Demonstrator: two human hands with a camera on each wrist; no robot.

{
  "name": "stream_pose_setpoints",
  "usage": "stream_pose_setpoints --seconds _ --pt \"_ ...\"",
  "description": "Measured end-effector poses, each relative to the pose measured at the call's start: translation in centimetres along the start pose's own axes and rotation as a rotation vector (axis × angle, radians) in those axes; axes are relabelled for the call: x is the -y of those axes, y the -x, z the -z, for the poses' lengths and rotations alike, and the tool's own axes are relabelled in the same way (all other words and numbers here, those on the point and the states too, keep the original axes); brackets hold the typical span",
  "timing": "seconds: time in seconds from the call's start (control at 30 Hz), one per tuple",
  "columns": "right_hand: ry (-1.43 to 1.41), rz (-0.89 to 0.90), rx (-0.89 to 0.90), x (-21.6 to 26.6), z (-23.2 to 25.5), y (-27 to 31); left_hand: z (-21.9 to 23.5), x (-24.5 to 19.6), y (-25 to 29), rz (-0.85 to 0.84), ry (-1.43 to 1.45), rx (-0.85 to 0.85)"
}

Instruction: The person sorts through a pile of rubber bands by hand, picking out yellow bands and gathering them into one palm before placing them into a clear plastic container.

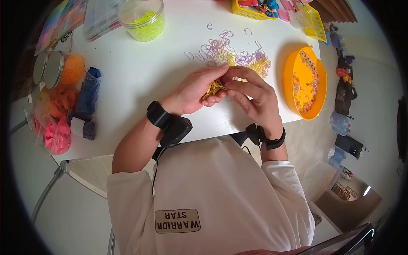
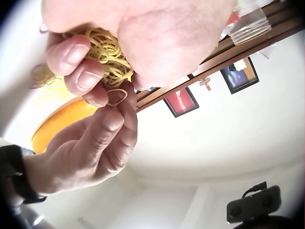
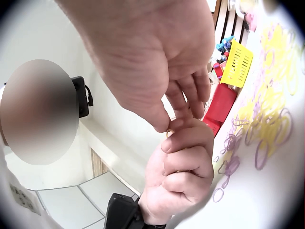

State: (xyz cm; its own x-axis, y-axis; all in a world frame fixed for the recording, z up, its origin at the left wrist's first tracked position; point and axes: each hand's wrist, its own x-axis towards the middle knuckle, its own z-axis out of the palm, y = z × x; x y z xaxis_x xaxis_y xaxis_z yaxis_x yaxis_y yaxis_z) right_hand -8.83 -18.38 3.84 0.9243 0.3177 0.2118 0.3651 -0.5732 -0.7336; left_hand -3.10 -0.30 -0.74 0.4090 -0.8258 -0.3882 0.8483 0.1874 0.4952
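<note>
Cradle the yellow bands (image 1: 213,88), at upper centre of the frame, within the curled left grip (image 1: 190,90), firmly enough to prevent spills. Draw gently on the single band (image 2: 126,95) pinched in the right grip (image 1: 260,98), without snagging neighbours.

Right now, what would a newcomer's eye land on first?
Probably the bright orange tray of tiny multicoloured pieces, on the white table's right side. Next, at the centre, the tangle of yellow bands in the left hand, with the right hand pinching one band. Purple and yellow loops lie scattered just beyond, and a clear tub of lime-green pieces stands back on the left.
</note>
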Motion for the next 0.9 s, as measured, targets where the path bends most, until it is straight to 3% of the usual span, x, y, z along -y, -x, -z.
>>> stream_pose_setpoints --seconds 0.2,0.33,0.47,0.67,0.9 --pt "-0.013 -0.199 -0.080 -0.1 1.8 1.0 0.3 0.0 0.0 -0.064 -0.005 0.064" --pt "0.223 -0.266 -0.049 -1.8 2.7 2.4 0.9 0.0 -0.3 -0.119 -0.009 0.030" --pt "0.367 -0.219 0.043 -3.2 2.7 3.8 0.5 -0.9 0.2 -0.131 0.056 -0.051" --pt "0.472 -0.181 -0.009 -3.4 0.8 3.7 0.4 -1.0 0.2 -0.128 0.086 -0.056" --pt "0.420 -0.192 -0.006 -3.2 1.0 3.7 0.2 -0.9 0.2 -0.157 0.044 -0.070"
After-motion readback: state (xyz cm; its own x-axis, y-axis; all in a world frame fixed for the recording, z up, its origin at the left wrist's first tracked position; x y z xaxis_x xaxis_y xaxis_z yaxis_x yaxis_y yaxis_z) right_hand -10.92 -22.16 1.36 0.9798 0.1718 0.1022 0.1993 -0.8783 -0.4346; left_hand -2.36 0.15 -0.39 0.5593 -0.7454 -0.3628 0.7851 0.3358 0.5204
